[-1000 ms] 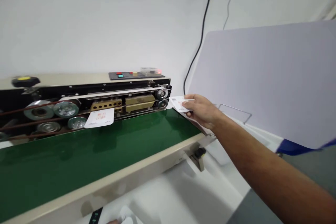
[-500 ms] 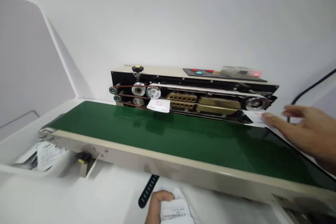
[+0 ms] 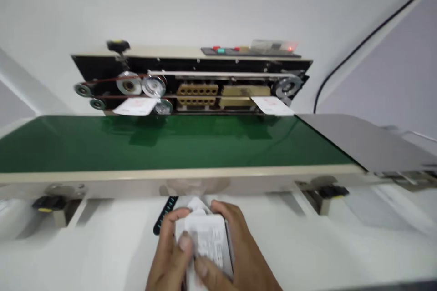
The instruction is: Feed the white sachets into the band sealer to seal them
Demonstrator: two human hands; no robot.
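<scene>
White pouches (image 3: 206, 241), blurred and probably a small stack, sit low before the green belt (image 3: 170, 143); we clasp them with our left hand (image 3: 170, 254) and right hand (image 3: 239, 254), both closed on them.

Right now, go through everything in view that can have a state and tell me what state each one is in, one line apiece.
left hand: closed around the stack of pouches, thumb on top
right hand: gripping the same stack
stack of pouches: held in both hands, off the table
left pouch: caught under the sealer rollers, near the exit end
right pouch: just entered under the sealer
indicator light: lit red
green belt: bare in front
</scene>
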